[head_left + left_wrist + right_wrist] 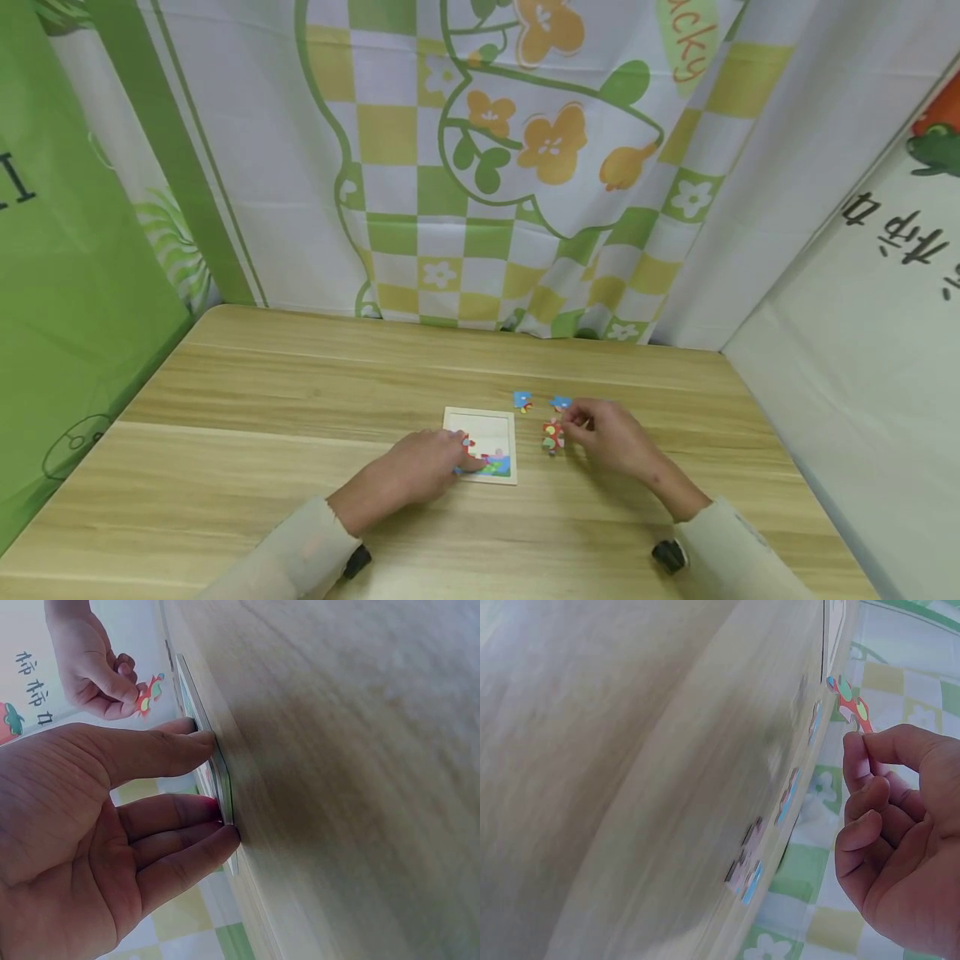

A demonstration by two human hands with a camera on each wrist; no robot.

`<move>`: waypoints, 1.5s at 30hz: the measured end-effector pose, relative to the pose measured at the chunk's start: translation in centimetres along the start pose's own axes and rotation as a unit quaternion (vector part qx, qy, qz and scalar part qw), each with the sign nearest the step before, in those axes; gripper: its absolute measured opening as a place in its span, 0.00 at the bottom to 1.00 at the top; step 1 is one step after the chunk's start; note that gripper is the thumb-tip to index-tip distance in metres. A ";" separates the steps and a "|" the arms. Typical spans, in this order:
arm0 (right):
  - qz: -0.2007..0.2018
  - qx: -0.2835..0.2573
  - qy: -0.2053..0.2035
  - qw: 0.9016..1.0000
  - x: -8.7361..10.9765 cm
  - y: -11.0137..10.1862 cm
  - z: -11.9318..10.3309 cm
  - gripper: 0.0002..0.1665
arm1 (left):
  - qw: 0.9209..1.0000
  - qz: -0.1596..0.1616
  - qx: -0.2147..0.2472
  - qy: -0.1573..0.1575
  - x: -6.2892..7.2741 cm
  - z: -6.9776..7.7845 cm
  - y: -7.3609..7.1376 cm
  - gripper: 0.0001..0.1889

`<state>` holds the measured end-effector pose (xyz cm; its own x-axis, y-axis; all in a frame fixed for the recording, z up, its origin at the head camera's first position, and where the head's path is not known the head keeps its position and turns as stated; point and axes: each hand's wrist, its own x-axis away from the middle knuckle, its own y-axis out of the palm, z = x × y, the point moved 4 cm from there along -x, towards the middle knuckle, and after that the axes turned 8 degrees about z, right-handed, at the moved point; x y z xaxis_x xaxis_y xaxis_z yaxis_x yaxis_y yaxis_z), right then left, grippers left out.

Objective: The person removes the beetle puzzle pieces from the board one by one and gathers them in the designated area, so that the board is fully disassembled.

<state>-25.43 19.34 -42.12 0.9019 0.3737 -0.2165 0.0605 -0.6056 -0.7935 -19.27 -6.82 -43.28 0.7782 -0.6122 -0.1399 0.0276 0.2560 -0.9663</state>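
A small square puzzle board with a pale rim lies on the table, with colourful pieces along its lower part. My left hand rests over its left side; the thumb and fingers, nearly straight, touch the board from above and hide part of it. To the right, my right hand pinches a red puzzle piece with yellow and green spots between thumb and index finger. The right wrist view shows that piece held above the table, its other fingers curled loosely.
Behind the held piece, a blue puzzle piece and another blue piece lie on the wooden table. A pinkish piece shows in the right wrist view. A patterned curtain hangs along the table's back edge.
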 end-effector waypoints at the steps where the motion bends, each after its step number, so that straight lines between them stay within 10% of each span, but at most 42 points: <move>1: -0.001 0.000 -0.003 1.000 0.0 -0.1 0.1 0.03 | 1.000 -0.001 0.000 -0.001 0.0 0.0 0.0 0.22; 45: -0.062 0.024 0.011 0.998 -1.6 0.0 3.9 0.06 | 1.000 -0.009 -0.004 -0.002 -0.1 0.0 0.0 0.21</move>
<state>-28.53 21.45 -44.00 0.8980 0.4279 -0.1023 0.1524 -0.5207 -0.8400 -19.40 -6.75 -43.31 0.7804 -0.6135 -0.1209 0.0372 0.2385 -0.9704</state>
